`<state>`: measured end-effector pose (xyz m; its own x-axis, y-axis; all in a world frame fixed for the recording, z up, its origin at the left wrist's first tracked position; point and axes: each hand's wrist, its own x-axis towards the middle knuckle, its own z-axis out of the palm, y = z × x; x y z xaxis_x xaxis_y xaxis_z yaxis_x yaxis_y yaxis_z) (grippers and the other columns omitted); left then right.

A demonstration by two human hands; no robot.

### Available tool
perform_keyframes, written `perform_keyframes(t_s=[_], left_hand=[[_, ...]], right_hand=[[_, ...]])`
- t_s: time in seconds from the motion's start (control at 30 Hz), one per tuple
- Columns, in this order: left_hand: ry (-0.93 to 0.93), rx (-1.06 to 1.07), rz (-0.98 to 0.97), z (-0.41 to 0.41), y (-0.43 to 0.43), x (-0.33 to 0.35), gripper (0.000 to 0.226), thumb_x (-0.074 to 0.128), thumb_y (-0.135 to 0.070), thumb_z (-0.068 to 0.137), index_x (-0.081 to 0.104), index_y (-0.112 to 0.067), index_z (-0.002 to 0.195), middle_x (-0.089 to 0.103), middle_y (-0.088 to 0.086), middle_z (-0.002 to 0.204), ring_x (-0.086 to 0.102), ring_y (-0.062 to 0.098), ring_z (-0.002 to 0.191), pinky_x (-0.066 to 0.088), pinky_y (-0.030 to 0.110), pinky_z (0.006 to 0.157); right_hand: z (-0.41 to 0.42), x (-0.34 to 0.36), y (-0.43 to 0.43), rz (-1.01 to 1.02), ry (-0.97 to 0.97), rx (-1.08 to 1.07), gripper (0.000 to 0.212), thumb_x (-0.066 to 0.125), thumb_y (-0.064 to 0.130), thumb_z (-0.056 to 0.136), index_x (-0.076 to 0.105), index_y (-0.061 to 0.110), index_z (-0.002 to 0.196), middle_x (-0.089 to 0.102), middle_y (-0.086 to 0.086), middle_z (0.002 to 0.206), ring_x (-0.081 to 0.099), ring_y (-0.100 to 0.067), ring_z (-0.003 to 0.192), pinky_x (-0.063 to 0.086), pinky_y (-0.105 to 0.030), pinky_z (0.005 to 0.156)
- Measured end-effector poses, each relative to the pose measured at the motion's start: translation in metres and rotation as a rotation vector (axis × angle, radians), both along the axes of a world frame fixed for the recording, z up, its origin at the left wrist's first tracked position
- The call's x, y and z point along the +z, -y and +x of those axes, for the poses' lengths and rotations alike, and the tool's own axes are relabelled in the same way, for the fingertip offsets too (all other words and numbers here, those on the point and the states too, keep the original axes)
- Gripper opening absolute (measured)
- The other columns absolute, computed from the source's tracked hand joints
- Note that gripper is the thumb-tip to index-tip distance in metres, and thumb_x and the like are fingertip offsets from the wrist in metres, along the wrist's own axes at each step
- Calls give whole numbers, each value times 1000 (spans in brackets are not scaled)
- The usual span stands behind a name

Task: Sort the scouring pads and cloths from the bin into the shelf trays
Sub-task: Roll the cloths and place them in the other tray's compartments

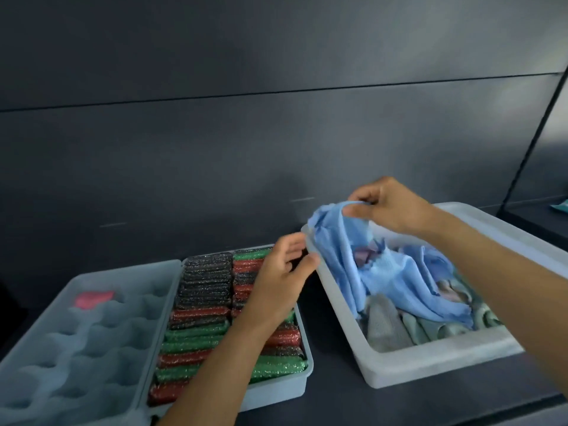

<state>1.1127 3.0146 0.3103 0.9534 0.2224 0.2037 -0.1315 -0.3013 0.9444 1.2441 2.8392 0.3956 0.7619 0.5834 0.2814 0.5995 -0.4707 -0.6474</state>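
Right hand [396, 207] pinches the blue cloth [396, 272] by its top edge above the bin [430, 367], centre right. Left hand [282, 272], fingers loose, sits at the bin's left rim, perhaps touching cloth. Pads [206, 281] pack the tray [309, 364] lower centre; a bare shelf strip [332, 348] lies between tray and bin.

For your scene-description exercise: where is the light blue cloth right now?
Head view, right of centre: the light blue cloth, pinched by the right hand, drapes into the white plastic bin, close to the left hand.
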Motion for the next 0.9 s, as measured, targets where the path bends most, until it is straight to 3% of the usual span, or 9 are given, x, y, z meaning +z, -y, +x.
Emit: perform_keyframes(t_s=[0.07, 0.13, 0.27, 0.4, 0.5, 0.57, 0.63, 0.77, 0.9], left_hand=[[14, 9, 51, -6, -11, 9, 58, 69, -37, 88, 40, -32, 138, 46, -16, 137, 45, 0, 127, 38, 26, 108], [23, -18, 0, -8, -22, 27, 73, 73, -39, 83, 34, -29, 144, 43, -15, 140, 43, -1, 129, 37, 26, 110], [-21, -101, -185, -10, -45, 60, 64, 76, -43, 77, 50, -28, 134, 65, -7, 123, 61, 3, 113, 44, 35, 108], [41, -124, -262, -20, -69, 66, 44, 61, -51, 88, 62, -24, 123, 69, -2, 121, 62, 15, 116, 43, 47, 107], [-47, -40, -520, -20, -99, 72, 89, 52, -80, 70, 54, -20, 135, 57, 2, 139, 58, 15, 122, 37, 44, 113], [-189, -142, -507, -24, -111, 74, 101, 49, -86, 68, 51, -16, 140, 57, 6, 140, 58, 20, 124, 37, 43, 112], [-227, -223, -525, -32, -115, 79, 77, 51, -71, 80, 61, -14, 130, 65, 10, 129, 61, 24, 120, 43, 40, 107], [22, -100, -652, -41, -131, 93, 39, 71, -24, 78, 68, -7, 113, 73, 12, 108, 69, 23, 102, 57, 32, 86], [199, 33, -398, -50, -155, 108, 18, 70, -8, 83, 70, -12, 100, 75, 3, 93, 70, 14, 90, 54, 25, 80]], right_hand=[[-20, 28, -8, 102, -89, 91, 12, 67, 10, 88, 68, 10, 76, 55, 15, 48, 44, 2, 43, 35, -9, 48], [-34, 49, -17, 135, -99, 159, 12, 67, 13, 88, 69, 10, 77, 52, 10, 49, 40, -5, 44, 35, -14, 46], [-53, 69, -40, 260, -87, 264, 13, 69, 21, 82, 71, 8, 80, 59, 0, 58, 45, -16, 50, 41, -19, 50], [-64, 77, -58, 322, -93, 361, 14, 68, 24, 78, 71, 11, 82, 65, -6, 69, 53, -21, 59, 47, -24, 60], [-69, 81, -69, 341, -98, 430, 7, 66, 8, 85, 72, 10, 87, 69, -9, 79, 57, -22, 69, 51, -27, 69], [-73, 83, -79, 326, -86, 461, 18, 62, -4, 87, 72, 10, 87, 70, -10, 82, 60, -19, 74, 53, -28, 73], [-79, 84, -90, 298, -76, 474, 20, 60, -9, 87, 71, 7, 89, 70, -15, 86, 63, -20, 79, 54, -31, 79], [-86, 80, -103, 295, -56, 437, 21, 62, -10, 85, 72, 7, 89, 72, -2, 85, 66, -11, 82, 51, -21, 79], [-89, 71, -105, 107, -74, 382, 22, 67, -2, 84, 74, 18, 90, 73, -5, 91, 66, -25, 84, 52, -38, 85]])
